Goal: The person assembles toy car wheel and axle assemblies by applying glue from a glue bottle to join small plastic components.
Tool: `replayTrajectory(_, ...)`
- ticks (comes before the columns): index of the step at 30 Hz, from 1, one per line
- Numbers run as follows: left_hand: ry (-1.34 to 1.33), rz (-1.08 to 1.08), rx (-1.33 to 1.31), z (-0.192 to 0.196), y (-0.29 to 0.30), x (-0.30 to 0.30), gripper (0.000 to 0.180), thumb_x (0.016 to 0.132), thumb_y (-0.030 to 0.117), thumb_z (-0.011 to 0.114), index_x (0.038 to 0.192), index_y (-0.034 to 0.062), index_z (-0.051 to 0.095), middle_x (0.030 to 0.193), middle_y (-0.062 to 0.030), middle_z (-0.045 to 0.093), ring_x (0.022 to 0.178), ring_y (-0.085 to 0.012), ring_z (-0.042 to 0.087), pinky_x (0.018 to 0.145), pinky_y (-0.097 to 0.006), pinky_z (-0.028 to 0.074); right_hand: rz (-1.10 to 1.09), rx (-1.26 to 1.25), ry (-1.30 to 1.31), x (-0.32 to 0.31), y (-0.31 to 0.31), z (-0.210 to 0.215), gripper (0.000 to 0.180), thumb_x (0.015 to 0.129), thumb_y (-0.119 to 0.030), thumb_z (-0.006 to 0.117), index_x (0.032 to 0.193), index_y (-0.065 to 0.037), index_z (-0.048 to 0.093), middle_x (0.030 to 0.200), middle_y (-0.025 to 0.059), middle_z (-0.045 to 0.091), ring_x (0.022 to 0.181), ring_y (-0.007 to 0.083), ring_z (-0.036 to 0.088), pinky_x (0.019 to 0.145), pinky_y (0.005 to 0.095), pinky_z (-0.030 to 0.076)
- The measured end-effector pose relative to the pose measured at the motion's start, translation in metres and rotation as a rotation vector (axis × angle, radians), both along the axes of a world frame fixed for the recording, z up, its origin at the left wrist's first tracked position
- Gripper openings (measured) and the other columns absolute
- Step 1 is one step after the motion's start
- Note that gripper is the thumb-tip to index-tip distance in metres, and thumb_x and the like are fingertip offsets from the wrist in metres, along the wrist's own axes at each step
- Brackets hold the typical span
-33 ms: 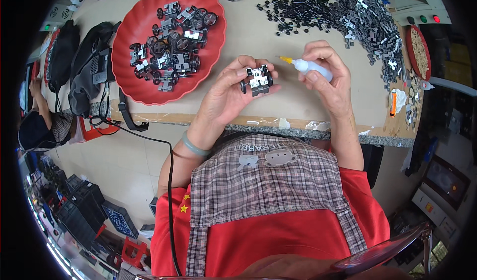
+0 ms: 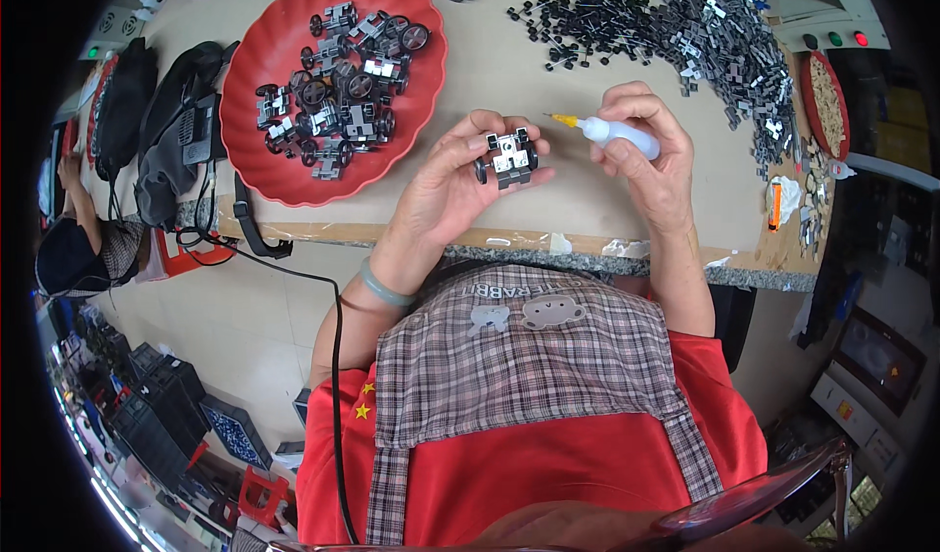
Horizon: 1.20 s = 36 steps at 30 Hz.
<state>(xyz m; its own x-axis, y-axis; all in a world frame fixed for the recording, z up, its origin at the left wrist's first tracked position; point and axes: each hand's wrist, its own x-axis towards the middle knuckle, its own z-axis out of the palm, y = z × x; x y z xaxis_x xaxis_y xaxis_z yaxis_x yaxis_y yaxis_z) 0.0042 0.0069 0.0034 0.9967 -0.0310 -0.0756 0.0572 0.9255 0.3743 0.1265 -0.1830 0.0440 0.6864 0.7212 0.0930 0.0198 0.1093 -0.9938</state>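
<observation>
Between the fingers and thumb of my left hand [image 2: 446,175] is a small wheeled chassis [image 2: 511,158], silver and grey with black wheels at its sides. My right hand [image 2: 648,150] grips a translucent white squeeze bottle [image 2: 627,138] with a yellow tip and thin needle. That needle points left toward the chassis, a short gap away from it. Left of my hands stands a red scalloped tray [image 2: 250,150], holding several similar wheeled chassis [image 2: 354,87].
Black axle-like parts [image 2: 587,13] and a pile of grey parts [image 2: 729,62] lie at the far right. A red dish [image 2: 824,101] and an orange-and-white tube [image 2: 776,204] are at the right edge. A black cable [image 2: 336,356] hangs beside my left arm. Another person [image 2: 88,248] sits at far left.
My right hand and the bottle have shifted very slightly to the right. The left hand and chassis look the same.
</observation>
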Motion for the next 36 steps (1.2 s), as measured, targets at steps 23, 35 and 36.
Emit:
replayTrajectory(23, 0.044, -0.006, 0.069, -0.003, 0.002, -0.001, 0.025, 0.084, 0.021, 0.061, 0.100, 0.0028, 0.054, 0.117, -0.0214, 0.053, 0.107, -0.0309, 0.058, 0.093, -0.045, 0.051, -0.309, 0.009, -0.577, -0.029, 0.020, 0.003, 0.043, 0.085, -0.026, 0.068, 0.117, 0.001, 0.058, 0.084, 0.0127, 0.067, 0.077, 0.0184, 0.067, 0.064, 0.0261, 0.052)
replayTrajectory(35, -0.021, -0.020, 0.044, -0.005, 0.003, -0.001, 0.019, 0.090, 0.018, 0.053, 0.100, 0.0020, 0.056, 0.118, -0.0235, 0.055, 0.112, -0.0326, 0.056, 0.095, -0.045, 0.049, -0.312, -0.023, -0.624, -0.027, 0.021, 0.004, 0.042, 0.083, -0.026, 0.070, 0.115, 0.000, 0.059, 0.084, 0.0121, 0.068, 0.077, 0.0186, 0.067, 0.064, 0.0263, 0.052)
replayTrajectory(36, -0.021, -0.019, 0.049, -0.004, 0.003, -0.001, 0.019, 0.090, 0.018, 0.053, 0.100, 0.0020, 0.056, 0.117, -0.0235, 0.056, 0.112, -0.0329, 0.057, 0.095, -0.046, 0.049, -0.309, -0.022, -0.632, -0.027, 0.021, 0.004, 0.042, 0.083, -0.026, 0.070, 0.115, 0.000, 0.059, 0.084, 0.0120, 0.068, 0.077, 0.0187, 0.067, 0.064, 0.0264, 0.052)
